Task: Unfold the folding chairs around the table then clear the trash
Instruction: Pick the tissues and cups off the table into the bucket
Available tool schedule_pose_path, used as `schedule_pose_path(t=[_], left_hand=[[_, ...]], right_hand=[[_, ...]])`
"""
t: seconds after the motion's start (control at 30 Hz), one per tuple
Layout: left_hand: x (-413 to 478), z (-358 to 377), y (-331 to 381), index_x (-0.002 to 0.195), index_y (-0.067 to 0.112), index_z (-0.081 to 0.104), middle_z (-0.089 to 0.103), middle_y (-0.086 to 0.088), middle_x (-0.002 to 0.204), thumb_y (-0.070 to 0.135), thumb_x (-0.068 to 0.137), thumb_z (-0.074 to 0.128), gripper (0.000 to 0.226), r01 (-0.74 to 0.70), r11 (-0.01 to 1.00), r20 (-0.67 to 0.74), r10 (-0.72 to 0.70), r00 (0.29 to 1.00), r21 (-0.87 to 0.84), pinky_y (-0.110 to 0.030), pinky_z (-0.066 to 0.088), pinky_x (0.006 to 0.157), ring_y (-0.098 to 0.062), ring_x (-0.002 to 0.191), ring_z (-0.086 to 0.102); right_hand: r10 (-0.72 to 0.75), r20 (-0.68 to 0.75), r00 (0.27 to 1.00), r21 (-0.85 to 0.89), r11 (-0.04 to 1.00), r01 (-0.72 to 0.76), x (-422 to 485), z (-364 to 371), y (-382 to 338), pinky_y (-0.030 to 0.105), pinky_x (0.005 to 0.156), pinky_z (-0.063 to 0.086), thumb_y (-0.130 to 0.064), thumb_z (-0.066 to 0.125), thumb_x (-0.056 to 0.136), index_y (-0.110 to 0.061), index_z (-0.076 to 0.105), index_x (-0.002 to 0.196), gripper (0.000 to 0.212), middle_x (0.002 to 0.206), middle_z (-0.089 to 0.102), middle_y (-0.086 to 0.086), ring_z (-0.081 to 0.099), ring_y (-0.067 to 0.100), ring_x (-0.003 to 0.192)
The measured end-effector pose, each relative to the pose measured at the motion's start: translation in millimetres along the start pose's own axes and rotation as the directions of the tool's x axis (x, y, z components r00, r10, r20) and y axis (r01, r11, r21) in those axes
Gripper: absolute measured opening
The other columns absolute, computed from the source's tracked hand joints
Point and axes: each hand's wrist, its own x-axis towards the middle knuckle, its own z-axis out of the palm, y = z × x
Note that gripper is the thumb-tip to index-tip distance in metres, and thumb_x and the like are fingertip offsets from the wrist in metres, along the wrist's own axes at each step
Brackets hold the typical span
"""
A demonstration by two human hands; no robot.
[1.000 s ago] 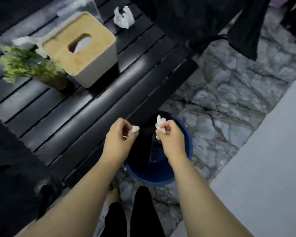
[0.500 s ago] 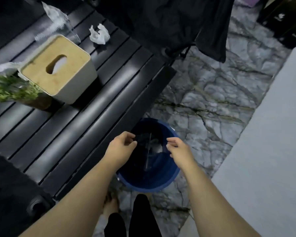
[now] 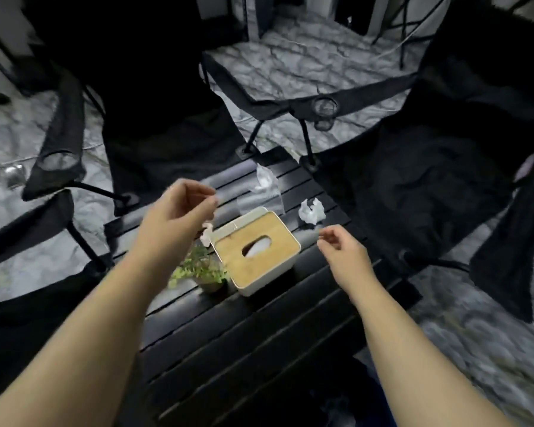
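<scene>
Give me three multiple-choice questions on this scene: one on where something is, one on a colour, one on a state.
1. Where does the crumpled tissue lie?
A. on the table, beyond the box
B. on a chair seat
C. on the floor

2. What colour is the box's lid?
A. blue
B. wood tan
C. red

3. What does the right hand hold?
A. a tissue
B. nothing
C. the plant

Answers:
1 A, it lies on the dark slats past the box.
2 B, the lid shows pale wood.
3 B, its fingers are loosely curled above the table, touching nothing.
</scene>
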Motion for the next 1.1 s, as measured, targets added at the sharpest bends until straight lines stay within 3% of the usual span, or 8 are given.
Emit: schedule_pose_path(t=[0.17,0.4,0.53,0.6,0.77,0.9,0.97,1.1], left_hand=[[91,-57,-41,0.088,0.040,0.060,0.060,0.000,0.096,0.030,0.085,0.062,0.011,0.005,0.954,0.069,-0.027,0.997,0.298,-0.033,0.044,0.080,-0.017,0.090,0.055],[152,-60,-177,0.118,0.021,0.063,0.056,-0.002,0.127,0.023,0.086,0.064,0.032,0.108,0.823,0.183,-0.249,0.951,0.557,-0.029,0.039,0.093,-0.017,0.107,0.053],[162,-42,-235,0.116,0.031,0.061,0.052,-0.003,0.124,0.041,0.072,0.075,0.047,0.106,0.741,0.180,-0.295,0.938,0.663,-0.037,0.041,0.101,-0.023,0.116,0.050],[167,-34,-254,0.115,0.030,0.061,0.051,-0.004,0.119,0.042,0.070,0.076,0.049,0.016,0.694,0.217,-0.246,0.945,0.720,-0.039,0.040,0.099,-0.025,0.116,0.048],[172,-23,-257,0.081,0.010,0.060,0.058,-0.008,0.087,0.014,0.076,0.069,0.011,-0.093,0.684,0.162,-0.037,0.986,0.723,-0.030,0.032,0.067,-0.031,0.091,0.057],[167,-35,-205,0.077,0.018,0.057,0.058,-0.005,0.077,0.016,0.079,0.069,0.011,0.029,0.829,-0.043,-0.006,0.999,0.558,-0.033,0.034,0.065,-0.027,0.079,0.055],[156,-40,-163,0.077,0.018,0.059,0.060,-0.005,0.074,0.019,0.077,0.071,0.012,0.032,0.901,-0.013,-0.029,0.999,0.433,-0.036,0.038,0.065,-0.025,0.076,0.054],[100,-15,-81,0.075,0.021,0.059,0.066,-0.002,0.074,0.018,0.077,0.073,0.014,-0.024,0.980,0.130,-0.002,0.992,0.198,-0.041,0.048,0.076,-0.019,0.073,0.059]], right_hand=[[-0.067,0.014,0.998,-0.145,0.987,0.068,69,28,-12,0.027,0.072,0.042,-0.022,0.053,0.091,-0.022,0.061,0.109,0.019,0.110,0.057,-0.001,0.054,0.016,0.091],[-0.068,-0.079,0.995,-0.516,0.856,0.017,152,63,44,0.041,0.107,0.032,-0.026,0.054,0.090,-0.030,0.055,0.126,0.036,0.149,0.036,-0.004,0.033,0.025,0.131],[0.087,-0.003,0.996,-0.600,0.797,-0.071,169,77,65,0.041,0.100,0.035,-0.022,0.048,0.094,-0.034,0.034,0.141,0.051,0.151,0.029,0.004,0.033,0.033,0.127],[0.074,-0.038,0.997,-0.625,0.776,-0.081,167,80,73,0.037,0.094,0.037,-0.016,0.046,0.094,-0.027,0.043,0.136,0.043,0.149,0.031,0.007,0.034,0.035,0.125],[0.062,-0.166,0.984,-0.525,0.839,-0.141,158,80,83,0.029,0.078,0.040,-0.010,0.043,0.091,-0.009,0.064,0.088,0.021,0.143,0.047,0.007,0.051,0.030,0.117],[0.093,-0.214,0.972,-0.252,0.957,-0.147,127,58,66,0.028,0.063,0.040,-0.019,0.052,0.089,-0.020,0.063,0.081,0.013,0.116,0.061,0.004,0.059,0.028,0.097],[0.067,-0.270,0.960,-0.076,0.993,-0.091,99,41,54,0.026,0.058,0.041,-0.016,0.056,0.087,-0.026,0.060,0.074,0.016,0.093,0.062,0.002,0.063,0.026,0.085],[0.110,-0.314,0.943,0.143,0.987,-0.068,24,8,43,0.016,0.058,0.043,-0.013,0.062,0.083,-0.034,0.059,0.065,0.028,0.083,0.063,-0.010,0.060,0.012,0.065]])
